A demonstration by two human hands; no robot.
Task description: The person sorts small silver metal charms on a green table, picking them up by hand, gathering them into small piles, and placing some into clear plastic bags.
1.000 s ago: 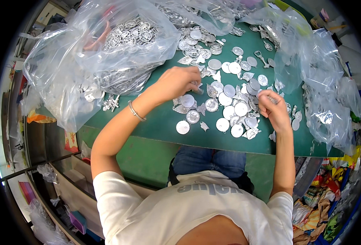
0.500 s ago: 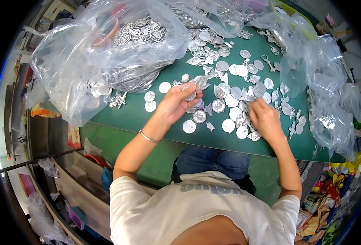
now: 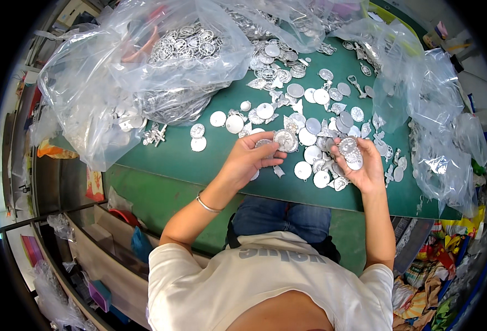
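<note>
My left hand, with a silver bangle at the wrist, is closed on round silver medals pinched between thumb and fingers. My right hand is turned partly palm up, its fingers curled round a few silver medals, some with a raised design. Between and beyond both hands lies a loose spread of flat silver pendants, mostly round, some leaf-shaped or winged. Close to the left hand are plain discs and a pair of medals set apart. Exactly how many each hand holds is hidden.
A large clear plastic bag full of openwork silver pieces stands at the left on the green table. More clear bags line the right side. Below the table's near edge is a drawer at the left; crumpled colourful packaging lies at the right.
My right hand has lifted off the pile and turned up, now with medals in it. The left hand has moved right and slightly nearer, its medals now beside the central pile.
</note>
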